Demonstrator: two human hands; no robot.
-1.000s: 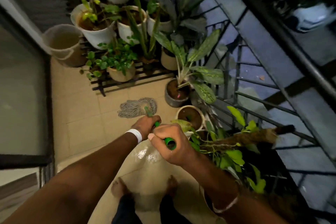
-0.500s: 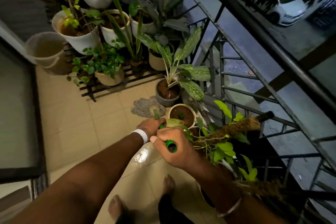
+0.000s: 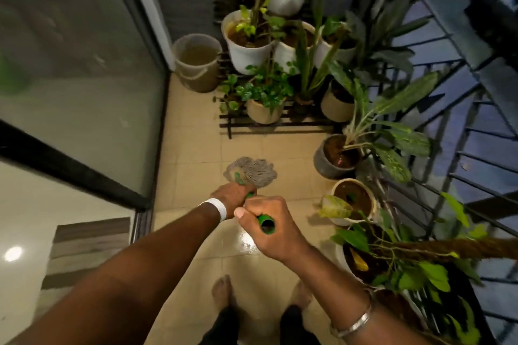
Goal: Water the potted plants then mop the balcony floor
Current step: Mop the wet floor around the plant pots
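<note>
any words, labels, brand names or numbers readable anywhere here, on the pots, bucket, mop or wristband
None: no readable text shows anywhere in this view.
Pots: plain sides, no label visible.
Bucket: plain, no print visible.
Mop handle: plain green, held by the left hand and right hand; no brand shows.
White wristband: blank as far as the blur allows.

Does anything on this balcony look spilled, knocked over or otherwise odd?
One thing: a brown fibre-wrapped plant pole by the railing, at the right, lies nearly flat rather than upright, so it seems toppled. The shiny wet patch on the beige tiles under the hands fits mopping. The pots stand upright.
</note>
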